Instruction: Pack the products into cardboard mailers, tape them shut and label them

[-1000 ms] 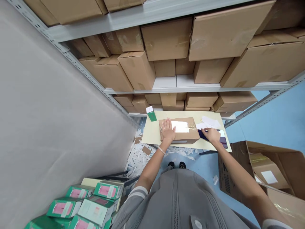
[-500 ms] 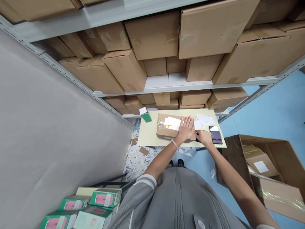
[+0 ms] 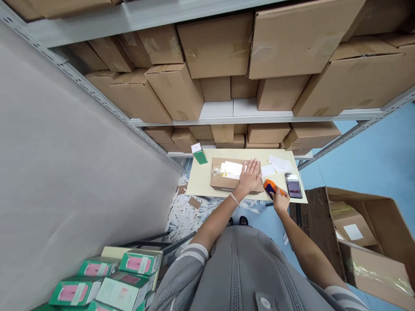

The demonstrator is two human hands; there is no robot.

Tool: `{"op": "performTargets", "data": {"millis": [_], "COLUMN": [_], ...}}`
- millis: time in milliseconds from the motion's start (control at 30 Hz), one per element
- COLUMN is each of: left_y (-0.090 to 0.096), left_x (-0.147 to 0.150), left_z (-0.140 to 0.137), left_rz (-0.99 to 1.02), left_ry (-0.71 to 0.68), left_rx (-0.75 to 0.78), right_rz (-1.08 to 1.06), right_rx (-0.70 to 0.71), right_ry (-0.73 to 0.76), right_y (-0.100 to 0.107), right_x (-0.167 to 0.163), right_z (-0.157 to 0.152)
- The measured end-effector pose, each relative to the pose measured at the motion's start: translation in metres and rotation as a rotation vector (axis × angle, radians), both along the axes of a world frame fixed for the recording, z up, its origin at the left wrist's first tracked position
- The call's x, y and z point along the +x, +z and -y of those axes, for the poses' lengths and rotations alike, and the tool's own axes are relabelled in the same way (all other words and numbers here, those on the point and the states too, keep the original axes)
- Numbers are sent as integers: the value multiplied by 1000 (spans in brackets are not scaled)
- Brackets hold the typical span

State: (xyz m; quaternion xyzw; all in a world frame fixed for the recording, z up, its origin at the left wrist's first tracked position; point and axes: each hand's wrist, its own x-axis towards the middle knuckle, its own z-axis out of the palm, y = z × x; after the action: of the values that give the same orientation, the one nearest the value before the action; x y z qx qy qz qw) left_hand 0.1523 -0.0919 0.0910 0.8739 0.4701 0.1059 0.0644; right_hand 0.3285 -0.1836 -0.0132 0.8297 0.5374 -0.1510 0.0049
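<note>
Fingers rest spread and loose on my left hand (image 3: 249, 178), while those of my right hand (image 3: 281, 203) are wrapped around an orange-and-blue tool (image 3: 269, 188). Gray metal shelving (image 3: 210, 120), stacked with brown cartons (image 3: 214, 49), rises at twelve o'clock beyond the cream bench (image 3: 197, 183). A taped brown box (image 3: 222, 185) lies on the bench before me, my left hand flat over its three o'clock end, just beside white paper (image 3: 231, 167) on its top. From that box, loose white slips (image 3: 281, 163) lie at three o'clock and an upright green box (image 3: 199, 157) stands at ten. My tool sits between three and four, near a dark phone (image 3: 293, 190). A pale band (image 3: 234, 199) circles my left wrist.
</note>
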Motion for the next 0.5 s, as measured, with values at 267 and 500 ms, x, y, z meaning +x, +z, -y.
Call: {"op": "performTargets", "data": {"millis": [267, 500], "left_y": [-1, -1], "left_x": [0, 1], "left_z": [4, 5], "left_rz": [3, 4], "left_ry": [3, 0], "left_rx": [18, 19], "right_rz": [-18, -28], "right_rx": [-144, -203], "right_ry": [3, 15], "right_y": [-6, 2], "right_x": [-2, -1], "right_z": [1, -13]}}
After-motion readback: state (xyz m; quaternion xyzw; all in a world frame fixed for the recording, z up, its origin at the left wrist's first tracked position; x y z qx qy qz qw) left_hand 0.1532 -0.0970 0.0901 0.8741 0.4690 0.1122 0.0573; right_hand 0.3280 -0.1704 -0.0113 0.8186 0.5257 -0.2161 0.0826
